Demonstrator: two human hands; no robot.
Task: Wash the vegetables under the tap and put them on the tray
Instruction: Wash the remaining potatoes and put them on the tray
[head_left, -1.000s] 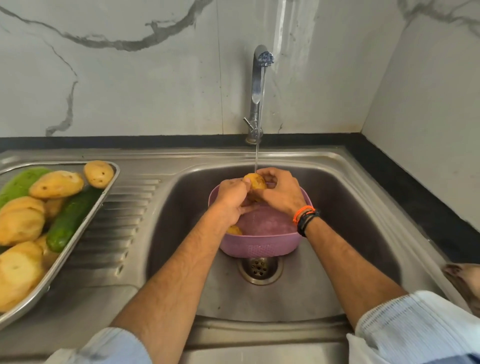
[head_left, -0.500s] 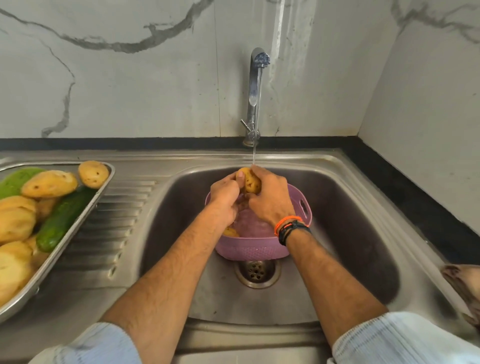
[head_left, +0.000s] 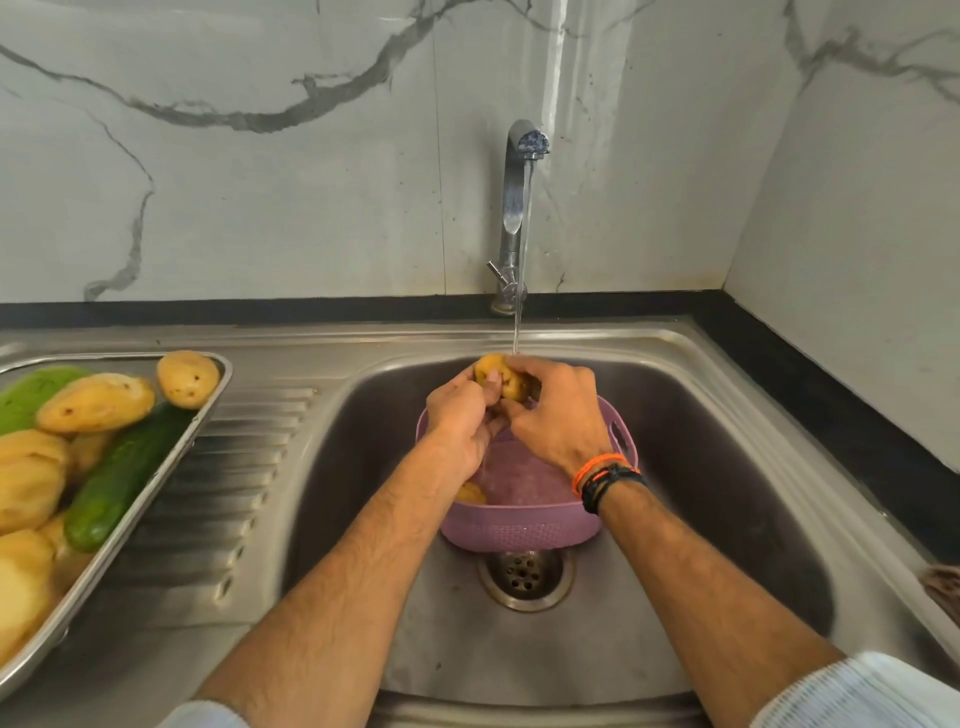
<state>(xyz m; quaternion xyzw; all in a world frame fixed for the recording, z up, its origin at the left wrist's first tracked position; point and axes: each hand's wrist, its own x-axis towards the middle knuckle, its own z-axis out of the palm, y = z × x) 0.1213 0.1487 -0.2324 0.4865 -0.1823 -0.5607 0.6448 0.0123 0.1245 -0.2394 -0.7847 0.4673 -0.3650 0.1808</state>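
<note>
Both hands, left hand (head_left: 457, 421) and right hand (head_left: 558, 415), grip 1 potato (head_left: 493, 375) under the tap (head_left: 521, 208) stream, above the basket (head_left: 519, 525); I'd rotate it, rubbing every side.

At the sink, both hands now hold the potato (head_left: 501, 376) higher than a second ago, lifted off the purple basket (head_left: 524, 525) toward its far rim and right under the thin stream from the tap (head_left: 519, 208). The left hand (head_left: 460, 421) grips the potato's left side with its thumb laid across the face, where earlier it covered the near side. The right hand (head_left: 558, 415) curls over the potato from the right.
</note>
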